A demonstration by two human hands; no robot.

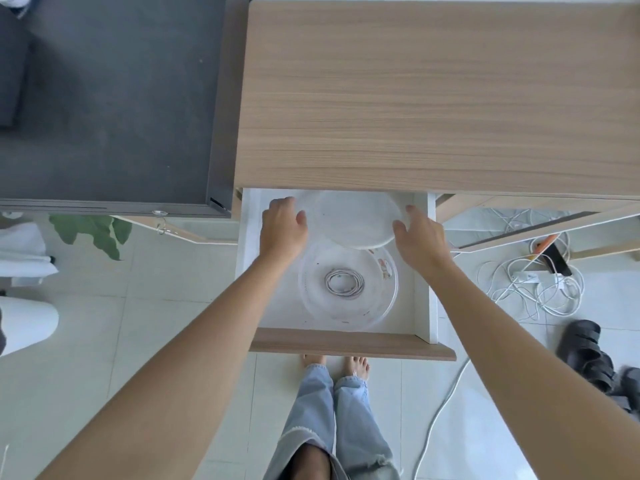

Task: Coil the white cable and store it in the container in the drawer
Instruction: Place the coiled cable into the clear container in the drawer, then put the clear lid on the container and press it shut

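The white cable [344, 284] lies coiled at the bottom of a round clear container [377, 306] inside the open white drawer [421, 299]. A round white translucent lid [356, 220] is held above the container's far rim, tilted and partly under the desk edge. My left hand [282, 226] grips the lid's left edge. My right hand [417, 237] grips its right edge with thumb and fingers.
The wooden desk top [433, 98] overhangs the drawer's back. The drawer's wooden front [349, 346] is near my feet. A tangle of white cables and a power strip [530, 278] lies on the floor to the right, with dark sandals [588, 355] beyond.
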